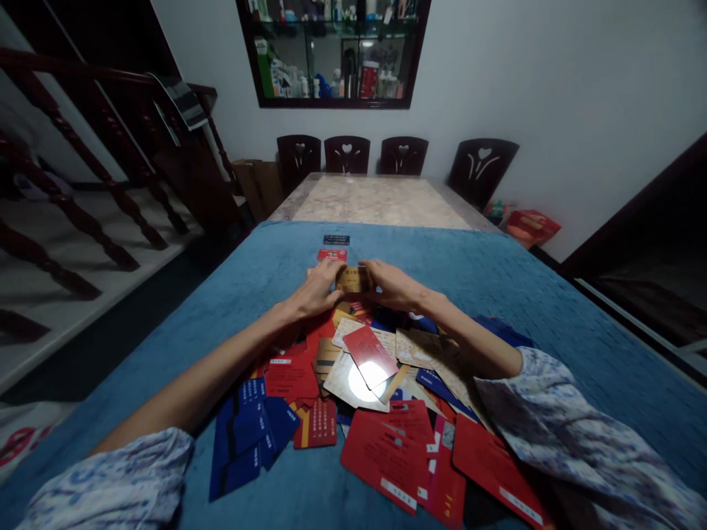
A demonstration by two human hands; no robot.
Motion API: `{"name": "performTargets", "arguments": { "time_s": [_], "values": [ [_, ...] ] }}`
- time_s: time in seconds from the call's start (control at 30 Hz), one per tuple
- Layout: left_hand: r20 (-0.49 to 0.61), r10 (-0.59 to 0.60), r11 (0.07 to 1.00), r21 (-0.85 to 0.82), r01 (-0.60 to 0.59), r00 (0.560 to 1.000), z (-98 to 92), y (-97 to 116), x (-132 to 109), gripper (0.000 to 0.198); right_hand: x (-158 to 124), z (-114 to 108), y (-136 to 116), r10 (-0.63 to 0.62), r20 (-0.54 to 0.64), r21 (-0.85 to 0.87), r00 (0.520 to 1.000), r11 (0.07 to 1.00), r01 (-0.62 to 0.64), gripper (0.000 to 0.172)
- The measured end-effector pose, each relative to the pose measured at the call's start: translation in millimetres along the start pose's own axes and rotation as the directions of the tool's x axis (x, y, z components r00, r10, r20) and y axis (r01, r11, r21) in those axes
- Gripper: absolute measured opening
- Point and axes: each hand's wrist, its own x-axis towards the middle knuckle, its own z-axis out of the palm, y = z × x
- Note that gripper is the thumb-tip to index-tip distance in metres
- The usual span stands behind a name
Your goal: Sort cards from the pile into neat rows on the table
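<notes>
A gold card (354, 279) is held up between my two hands over the far side of a card pile. My left hand (319, 288) grips its left edge, fingers and thumb closed. On the opposite edge my right hand (391, 284) is closed in the same way. Whether more cards lie behind the gold one is hidden. Just beyond my hands lie a red card (332, 255) and a black card (336, 240), one behind the other. Below my forearms spreads the loose pile, with red cards (387, 453), blue cards (240, 438) and cream cards (417, 347) overlapping.
A blue cloth (442, 254) covers the near part of the long table, whose patterned top (381, 199) shows at the far end. Several dark chairs (347, 154) stand around that end. To the left is a wooden railing (110, 169). A red bag (533, 227) sits at the right.
</notes>
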Motion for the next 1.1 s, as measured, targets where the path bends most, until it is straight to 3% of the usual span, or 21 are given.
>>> {"name": "performTargets", "arguments": {
  "time_s": [0.1, 0.23, 0.5, 0.77, 1.1],
  "values": [
    [0.020, -0.015, 0.999, 0.050, 0.014, 1.000, -8.8, -6.2, 1.8, 0.053, 7.8, -2.3, 0.3, 0.006, 0.013, -0.069, 1.000, 0.998, -0.006, 0.041],
    [0.019, -0.026, 0.992, 0.120, 0.024, 0.999, -19.7, -16.6, 5.3, 0.054, 21.7, -2.8, 2.4, -0.027, -0.034, -0.124, 0.999, 0.992, 0.022, 0.040],
    [0.040, -0.047, 0.986, 0.165, 0.040, 0.998, -31.7, -49.0, 14.1, 0.056, 55.9, 5.6, 11.2, -0.132, -0.048, -0.086, 0.990, 0.988, 0.127, 0.029],
    [0.114, -0.096, 0.988, 0.130, 0.080, 0.989, -26.5, -81.3, 22.2, 0.050, 76.9, 14.6, 3.5, -0.032, 0.072, -0.081, 0.997, 0.996, 0.038, 0.027],
    [0.197, -0.164, 0.974, 0.188, 0.127, 0.967, -21.6, -86.2, 33.1, 0.043, 87.7, 19.9, -1.1, 0.041, 0.175, -0.138, 0.984, 0.990, -0.017, 0.019]
  ]
}}
